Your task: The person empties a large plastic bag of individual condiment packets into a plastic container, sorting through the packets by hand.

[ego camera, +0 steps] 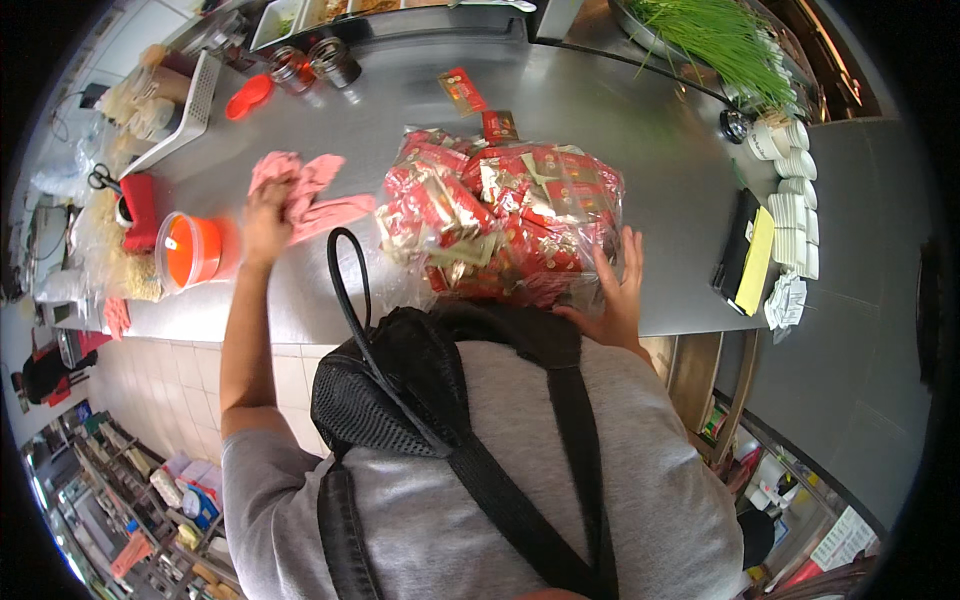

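On the left of the steel counter, my left hand (268,221) grips a crumpled pink cloth (311,196), pressed against the metal. My right hand (616,289) rests with fingers spread at the right edge of a clear plastic bag (592,176) full of red and gold sachets (525,240). The bag lies near the counter's front edge, before my body. Two loose red sachets lie behind it, one flat on the steel (463,91) and one touching the bag (499,126).
A plastic tub with orange contents (199,251) stands left of my left hand. Two glass jars (334,64), a red lid (249,97) and a white basket (196,112) are behind. At right are a yellow-and-black folder (754,259), stacked white cups (787,217) and green chives (712,45).
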### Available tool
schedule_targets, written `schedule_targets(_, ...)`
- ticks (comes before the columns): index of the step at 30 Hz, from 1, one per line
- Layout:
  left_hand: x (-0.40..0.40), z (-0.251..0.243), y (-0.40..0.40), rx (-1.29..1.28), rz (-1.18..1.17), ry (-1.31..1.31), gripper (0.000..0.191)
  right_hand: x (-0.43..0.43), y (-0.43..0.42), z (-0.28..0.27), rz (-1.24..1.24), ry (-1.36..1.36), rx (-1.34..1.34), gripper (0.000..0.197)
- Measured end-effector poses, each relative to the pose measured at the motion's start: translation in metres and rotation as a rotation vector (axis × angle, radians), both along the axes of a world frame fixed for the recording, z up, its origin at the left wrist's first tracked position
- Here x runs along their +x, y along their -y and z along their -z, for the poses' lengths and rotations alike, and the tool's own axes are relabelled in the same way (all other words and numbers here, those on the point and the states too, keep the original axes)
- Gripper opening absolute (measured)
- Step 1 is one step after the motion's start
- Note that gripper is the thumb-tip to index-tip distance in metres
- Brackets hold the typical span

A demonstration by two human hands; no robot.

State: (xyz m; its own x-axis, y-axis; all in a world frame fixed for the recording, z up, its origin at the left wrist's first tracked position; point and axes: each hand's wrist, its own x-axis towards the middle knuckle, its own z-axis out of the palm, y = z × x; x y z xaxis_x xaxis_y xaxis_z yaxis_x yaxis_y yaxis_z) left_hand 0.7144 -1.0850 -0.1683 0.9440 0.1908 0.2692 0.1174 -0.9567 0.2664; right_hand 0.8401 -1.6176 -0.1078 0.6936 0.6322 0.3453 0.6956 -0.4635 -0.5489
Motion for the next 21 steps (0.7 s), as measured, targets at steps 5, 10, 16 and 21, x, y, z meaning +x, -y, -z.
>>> schedule_targets(5, 0.087, -0.086, 0.042, 0.115, 0.176, 0.035, 0.032, -0.005, -0.005, 0.022, 0.074, -0.195, 0.039, 0.108)
schedule_targets(10, 0.209, -0.07, 0.106, 0.133, 0.537, -0.004, 0.048, -0.003, -0.009, 0.021, 0.08, -0.196, 0.026, 0.11)
schedule_targets(16, 0.267, -0.028, 0.116, 0.149, 0.525, -0.268, 0.043, -0.002, -0.012, 0.018, 0.068, -0.235, 0.064, 0.102)
schedule_targets(21, 0.296, -0.039, 0.126, -0.135, 0.57, -0.44, 0.033, -0.005, -0.014, 0.024, 0.103, -0.242, 0.098, 0.102)
